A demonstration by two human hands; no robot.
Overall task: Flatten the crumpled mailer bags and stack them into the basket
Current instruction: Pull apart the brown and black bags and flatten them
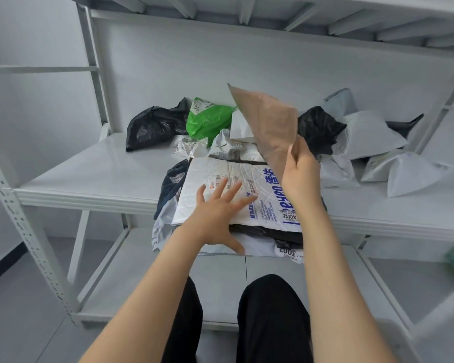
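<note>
A stack of flattened mailer bags lies at the shelf's front edge, topped by a white mailer with blue print (241,189). My left hand (218,213) lies on it with fingers spread flat. My right hand (299,171) pinches the lower edge of a brown paper mailer (268,121) and holds it upright above the stack. Behind them sit crumpled bags: a black one (152,127), a green one (207,119), another black one (317,129) and several white ones (370,134). No basket is in view.
The white metal shelf (89,176) carries everything, with upright posts at left (19,213) and right. A lower shelf board (220,279) and grey floor lie beneath. My legs in black trousers (270,318) are at the bottom.
</note>
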